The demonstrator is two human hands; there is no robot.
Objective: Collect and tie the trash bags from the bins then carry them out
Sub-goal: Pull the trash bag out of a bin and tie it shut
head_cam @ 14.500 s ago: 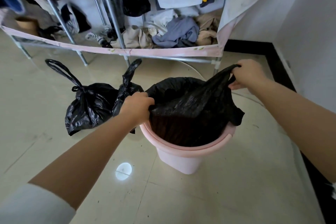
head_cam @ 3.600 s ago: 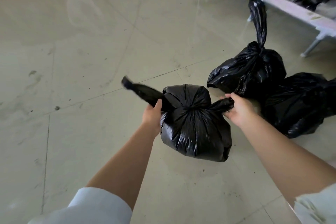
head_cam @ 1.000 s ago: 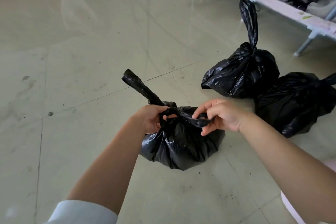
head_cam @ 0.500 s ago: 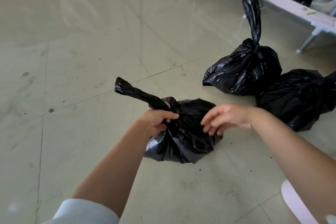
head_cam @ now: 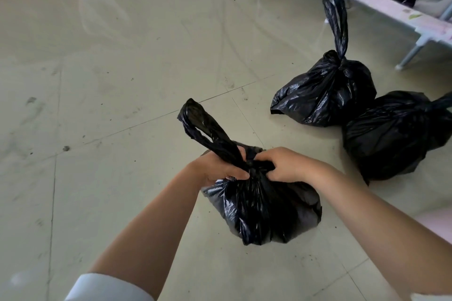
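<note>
A black trash bag sits on the tiled floor in the middle of the head view. My left hand grips its left handle, whose loop sticks up and to the left. My right hand pinches the other handle right at the knot on top of the bag. Two more black bags lie at the right, both tied: one with a tall upright handle loop, the other beside it near the frame edge.
A metal clothes rack frame with a pink rail crosses the top right, with clothes and shoes behind it. Part of a pink bin shows at the right edge. Pale floor tiles spread to the left and back.
My right hand has come back onto the bag's top and taken hold of the handle at the knot. My left hand has kept its grip on the left handle.
</note>
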